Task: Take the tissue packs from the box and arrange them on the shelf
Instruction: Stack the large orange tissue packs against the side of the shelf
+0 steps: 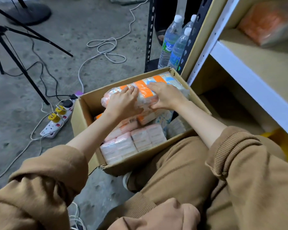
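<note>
An open cardboard box (pixel 83 112) stands on the floor, filled with several plastic-wrapped tissue packs. The top tissue pack (pixel 144 90), white with orange bands, lies at the box's far end. My left hand (pixel 123 103) grips its left part, fingers over the top. My right hand (pixel 165 95) grips its right part, thumb along the near side. More pink and white tissue packs (pixel 136 141) lie lower at the near end of the box. The shelf (pixel 256 87) with white rails and tan boards stands at the right.
An orange wrapped pack (pixel 269 24) lies on the upper shelf board. Three water bottles (pixel 173 42) stand behind the box by a black upright. A power strip (pixel 56 120) with plugs and loose cables lies at the left, near tripod legs (pixel 15 52). My knees are close to the box.
</note>
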